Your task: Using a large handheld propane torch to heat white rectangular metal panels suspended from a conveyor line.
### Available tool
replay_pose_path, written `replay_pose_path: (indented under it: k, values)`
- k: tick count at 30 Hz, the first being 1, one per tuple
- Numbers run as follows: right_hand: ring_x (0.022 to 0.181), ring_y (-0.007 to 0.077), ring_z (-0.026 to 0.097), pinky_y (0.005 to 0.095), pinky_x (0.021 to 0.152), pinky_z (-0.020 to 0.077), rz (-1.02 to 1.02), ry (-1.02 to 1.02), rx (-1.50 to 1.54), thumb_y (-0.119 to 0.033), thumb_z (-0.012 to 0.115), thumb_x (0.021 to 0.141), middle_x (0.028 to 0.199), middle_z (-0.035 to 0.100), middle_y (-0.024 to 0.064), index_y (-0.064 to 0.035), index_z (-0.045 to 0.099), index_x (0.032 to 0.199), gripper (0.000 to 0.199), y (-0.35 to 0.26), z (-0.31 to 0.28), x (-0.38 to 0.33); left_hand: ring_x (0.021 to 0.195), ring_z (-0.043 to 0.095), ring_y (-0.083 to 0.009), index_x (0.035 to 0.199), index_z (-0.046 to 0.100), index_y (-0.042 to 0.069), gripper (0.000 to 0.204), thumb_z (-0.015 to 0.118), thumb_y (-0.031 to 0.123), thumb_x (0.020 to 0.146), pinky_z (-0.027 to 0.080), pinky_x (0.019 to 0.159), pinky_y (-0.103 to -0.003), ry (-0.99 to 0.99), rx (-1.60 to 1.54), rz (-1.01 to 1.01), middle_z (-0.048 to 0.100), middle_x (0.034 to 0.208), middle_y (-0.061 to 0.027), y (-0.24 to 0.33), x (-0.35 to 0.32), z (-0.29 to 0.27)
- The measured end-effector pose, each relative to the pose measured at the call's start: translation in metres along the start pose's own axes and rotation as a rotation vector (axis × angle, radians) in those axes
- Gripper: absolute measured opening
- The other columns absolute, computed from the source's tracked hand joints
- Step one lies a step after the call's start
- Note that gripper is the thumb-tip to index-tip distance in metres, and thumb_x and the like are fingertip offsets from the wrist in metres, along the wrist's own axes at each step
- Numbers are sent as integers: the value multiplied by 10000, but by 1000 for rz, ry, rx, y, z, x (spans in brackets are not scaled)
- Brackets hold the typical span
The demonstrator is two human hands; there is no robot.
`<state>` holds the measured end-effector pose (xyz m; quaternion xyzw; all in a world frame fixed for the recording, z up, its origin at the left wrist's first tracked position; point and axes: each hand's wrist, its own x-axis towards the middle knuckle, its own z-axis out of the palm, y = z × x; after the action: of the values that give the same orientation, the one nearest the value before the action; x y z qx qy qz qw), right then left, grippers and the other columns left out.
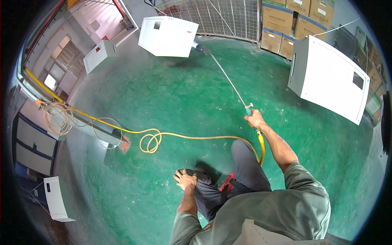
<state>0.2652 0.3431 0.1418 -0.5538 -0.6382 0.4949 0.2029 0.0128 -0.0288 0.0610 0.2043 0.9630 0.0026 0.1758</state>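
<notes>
My right hand [255, 119] grips the handle of a long metal wand [226, 75] fed by a yellow hose [183, 135]. The wand's tip [201, 48] sits just at the lower right corner of a hanging white metal cabinet [167, 36], with a small bluish glow there. My left hand [185, 179] rests flat on my raised left knee, fingers spread, holding nothing. I am crouched on a green floor [175, 94].
More white cabinets hang around: a large one at right [330, 77], a smaller one far left [100, 55], another low left [57, 199]. Cardboard boxes [294, 20] stack behind a wire mesh panel [220, 16]. The hose coils [150, 141] lie mid-floor.
</notes>
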Motion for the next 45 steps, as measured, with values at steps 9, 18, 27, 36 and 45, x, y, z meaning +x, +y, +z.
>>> replay_pose_path:
  k: [9, 18, 27, 36, 45]
  values:
    - [470, 164, 559, 350, 442, 444, 64, 15, 74, -125, 701, 850, 627, 579, 65, -1, 602, 973, 201, 33, -9, 10, 1492, 177, -401, 1448, 524, 238, 793, 777, 543, 761, 367, 1105, -622, -62, -3, 50, 239, 1618, -122, -4, 10, -5]
    - [464, 177, 575, 352, 430, 455, 116, 46, 140, -141, 703, 820, 624, 597, 75, 1, 607, 889, 184, 73, -13, 51, 1427, 275, -370, 1379, 589, 214, 693, 738, 548, 791, 407, 1082, -571, -49, 19, -1, 327, 1542, -110, 3, 32, -1]
    - [457, 162, 548, 344, 420, 435, 88, 4, 214, -115, 696, 818, 615, 562, 59, -12, 581, 848, 157, 66, -7, 136, 1420, 295, -365, 1357, 609, 155, 680, 717, 540, 807, 418, 1066, -556, -22, 117, -30, 385, 1512, -112, 5, 39, 9]
    - [455, 148, 518, 333, 424, 409, 55, -25, 265, -132, 694, 810, 594, 529, 40, -48, 541, 778, 178, 64, -3, 224, 1398, 319, -358, 1298, 650, 160, 625, 747, 516, 792, 421, 1051, -561, 4, 124, -18, 398, 1501, -110, 16, 50, 14]
    - [449, 135, 496, 325, 420, 376, 28, -36, 298, -126, 691, 835, 600, 514, 20, -49, 553, 807, 160, 60, 3, 254, 1379, 328, -355, 1262, 664, 154, 595, 760, 490, 780, 430, 1026, -568, 33, 146, 15, 421, 1469, -112, 17, 51, 15]
